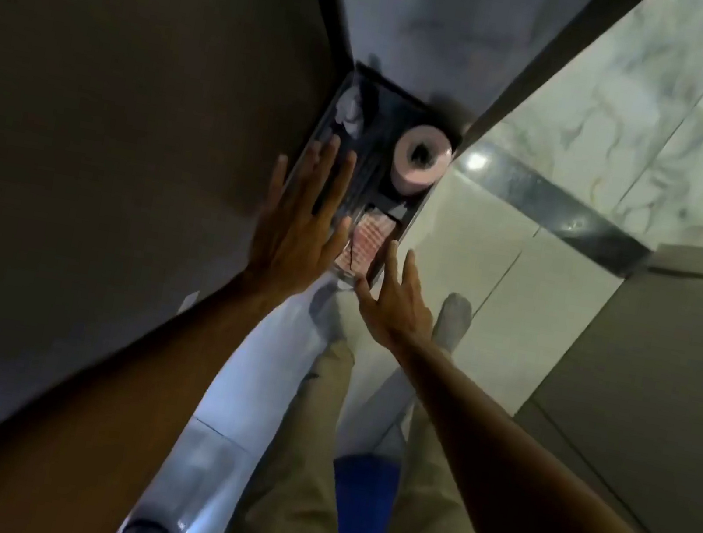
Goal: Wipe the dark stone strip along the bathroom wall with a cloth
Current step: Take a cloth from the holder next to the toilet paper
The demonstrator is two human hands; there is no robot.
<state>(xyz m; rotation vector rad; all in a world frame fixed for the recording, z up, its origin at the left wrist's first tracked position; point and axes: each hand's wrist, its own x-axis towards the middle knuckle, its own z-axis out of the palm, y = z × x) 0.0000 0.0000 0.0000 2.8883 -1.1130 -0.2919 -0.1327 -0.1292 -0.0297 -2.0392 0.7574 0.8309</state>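
Hands reach forward side by side, both empty with fingers spread. The left hand lies flat against the dark wall panel, its fingertips over the edge of a dark recessed shelf. The right hand hovers at the shelf's near end, just beside a pink patterned cloth. Beyond it stands a toilet roll. Further right, the dark stone strip crosses the pale tiles.

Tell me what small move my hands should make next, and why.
Probably close the right hand on the pink checked cloth lying on the dark ledge. Both hands are open and empty, the left hand spread flat beside it, so wiping cannot start yet.
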